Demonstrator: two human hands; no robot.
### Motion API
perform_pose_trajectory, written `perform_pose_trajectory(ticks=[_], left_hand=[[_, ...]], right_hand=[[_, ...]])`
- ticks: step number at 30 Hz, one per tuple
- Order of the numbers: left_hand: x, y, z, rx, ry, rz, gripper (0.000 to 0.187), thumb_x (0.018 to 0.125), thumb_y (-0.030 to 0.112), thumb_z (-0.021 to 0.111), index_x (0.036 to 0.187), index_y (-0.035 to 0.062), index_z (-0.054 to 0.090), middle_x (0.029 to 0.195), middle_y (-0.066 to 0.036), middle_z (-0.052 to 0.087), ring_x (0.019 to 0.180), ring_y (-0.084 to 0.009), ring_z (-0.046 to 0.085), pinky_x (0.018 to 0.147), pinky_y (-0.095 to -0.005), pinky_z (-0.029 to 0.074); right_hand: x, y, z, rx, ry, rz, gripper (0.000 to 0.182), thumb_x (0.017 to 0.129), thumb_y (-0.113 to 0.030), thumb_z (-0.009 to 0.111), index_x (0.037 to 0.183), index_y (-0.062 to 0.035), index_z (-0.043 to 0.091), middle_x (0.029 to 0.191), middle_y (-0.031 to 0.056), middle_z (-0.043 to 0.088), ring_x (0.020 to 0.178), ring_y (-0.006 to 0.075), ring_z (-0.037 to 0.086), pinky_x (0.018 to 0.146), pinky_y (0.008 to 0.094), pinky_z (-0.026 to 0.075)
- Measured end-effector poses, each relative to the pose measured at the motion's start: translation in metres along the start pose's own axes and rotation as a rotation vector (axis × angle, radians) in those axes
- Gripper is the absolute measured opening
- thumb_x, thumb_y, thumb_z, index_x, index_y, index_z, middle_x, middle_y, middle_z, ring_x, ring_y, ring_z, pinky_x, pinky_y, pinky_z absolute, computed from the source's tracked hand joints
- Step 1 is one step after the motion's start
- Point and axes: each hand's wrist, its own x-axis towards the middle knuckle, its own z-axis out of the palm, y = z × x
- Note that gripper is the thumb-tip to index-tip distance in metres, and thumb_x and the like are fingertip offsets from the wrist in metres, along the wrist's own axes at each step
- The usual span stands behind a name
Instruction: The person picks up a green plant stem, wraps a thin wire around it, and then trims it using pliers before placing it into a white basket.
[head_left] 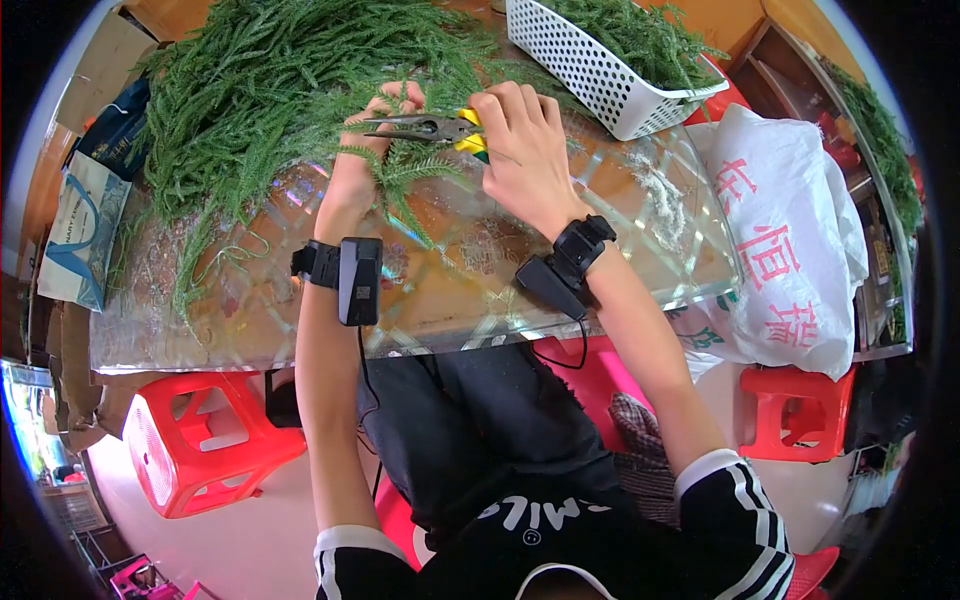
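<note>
Long-nose pliers with yellow and green handles are in my right hand, its fingers wrapped round the handles. Their grey jaws point left, towards my left hand. My left hand has its fingers closed round a green artificial pine sprig, partly hidden by needles and the pliers. Some sprig tips hang below both hands over the table. A large pile of green pine sprigs lies beyond and to the left of my left hand.
A white perforated basket of green sprigs stands at the table's back right. A white plastic bag with red characters leans at the right edge. Blue-and-white bag at left. Red stools are below the glass-covered table.
</note>
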Motion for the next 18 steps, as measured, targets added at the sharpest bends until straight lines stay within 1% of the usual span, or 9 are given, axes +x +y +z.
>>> perform_pose_trajectory(ticks=[3, 6, 7, 10, 11, 14, 15, 18], left_hand=[[-0.003, 0.007, 0.007, 0.032, -0.008, -0.016, 0.02, 0.091, 0.022, 0.048, 0.092, 0.0026, 0.054, 0.105, -0.002, 0.051, 0.095, -0.0088, 0.048, 0.086, -0.0239, 0.038], [-0.006, 0.01, 0.015, -0.071, 0.072, -0.112, 0.024, 0.093, 0.026, 0.043, 0.097, 0.0042, 0.053, 0.102, -0.001, 0.052, 0.094, -0.0082, 0.047, 0.085, -0.0247, 0.039], [-0.006, 0.009, 0.015, -0.071, 0.072, -0.113, 0.024, 0.093, 0.026, 0.043, 0.097, 0.0042, 0.053, 0.102, -0.001, 0.052, 0.094, -0.0082, 0.047, 0.085, -0.0247, 0.039], [-0.005, 0.003, 0.013, 0.058, 0.049, -0.069, 0.032, 0.096, 0.031, 0.035, 0.104, 0.006, 0.052, 0.1, 0.001, 0.052, 0.094, -0.008, 0.048, 0.082, -0.0243, 0.04], [-0.005, 0.001, 0.013, 0.057, 0.05, -0.068, 0.032, 0.096, 0.031, 0.035, 0.104, 0.006, 0.052, 0.1, 0.001, 0.052, 0.094, -0.008, 0.048, 0.082, -0.0243, 0.04], [-0.008, 0.0, 0.014, 0.071, 0.112, -0.117, 0.039, 0.096, 0.034, 0.028, 0.111, 0.007, 0.051, 0.106, -0.001, 0.053, 0.099, -0.0101, 0.049, 0.085, -0.0249, 0.04], [-0.007, -0.003, 0.012, 0.072, 0.111, -0.118, 0.039, 0.096, 0.034, 0.028, 0.111, 0.007, 0.051, 0.106, -0.001, 0.053, 0.099, -0.0101, 0.049, 0.085, -0.0249, 0.04], [-0.004, -0.01, 0.01, -0.086, 0.137, -0.125, 0.044, 0.096, 0.037, 0.024, 0.118, 0.0075, 0.049, 0.113, -0.003, 0.053, 0.105, -0.013, 0.049, 0.089, -0.0274, 0.039]], right_hand=[[-0.001, 0.0, 0.0, 0.003, -0.022, 0.014, 0.042, 0.059, 0.006, 0.054, 0.098, -0.006, 0.048, 0.095, 0.008, 0.048, 0.088, 0.0268, 0.047, 0.074, 0.0364, 0.035], [-0.001, 0.0, -0.001, 0.003, -0.059, 0.046, 0.043, 0.059, 0.006, 0.054, 0.099, -0.0056, 0.048, 0.096, 0.0083, 0.048, 0.09, 0.0275, 0.047, 0.074, 0.0364, 0.035], [-0.001, 0.001, -0.001, 0.003, -0.059, 0.047, 0.043, 0.059, 0.006, 0.054, 0.099, -0.0056, 0.048, 0.096, 0.0083, 0.048, 0.09, 0.0275, 0.047, 0.074, 0.0364, 0.035], [-0.002, 0.001, 0.0, 0.013, -0.072, 0.062, 0.045, 0.058, 0.006, 0.054, 0.101, -0.0048, 0.048, 0.095, 0.0087, 0.048, 0.091, 0.0278, 0.047, 0.075, 0.0357, 0.035], [-0.002, 0.001, -0.001, 0.012, -0.072, 0.061, 0.045, 0.058, 0.006, 0.054, 0.101, -0.0048, 0.048, 0.095, 0.0087, 0.048, 0.091, 0.0278, 0.047, 0.075, 0.0357, 0.035], [-0.002, 0.001, -0.002, 0.002, -0.131, 0.104, 0.046, 0.056, 0.004, 0.055, 0.1, -0.0038, 0.048, 0.095, 0.0106, 0.05, 0.091, 0.0288, 0.048, 0.075, 0.0363, 0.037], [-0.002, 0.0, -0.002, 0.002, -0.131, 0.106, 0.046, 0.056, 0.004, 0.055, 0.1, -0.0038, 0.048, 0.095, 0.0106, 0.05, 0.091, 0.0288, 0.048, 0.075, 0.0363, 0.037], [-0.002, 0.002, -0.002, 0.053, -0.058, 0.09, 0.047, 0.054, 0.001, 0.057, 0.1, -0.0025, 0.049, 0.095, 0.0128, 0.053, 0.091, 0.03, 0.05, 0.074, 0.0374, 0.039]])
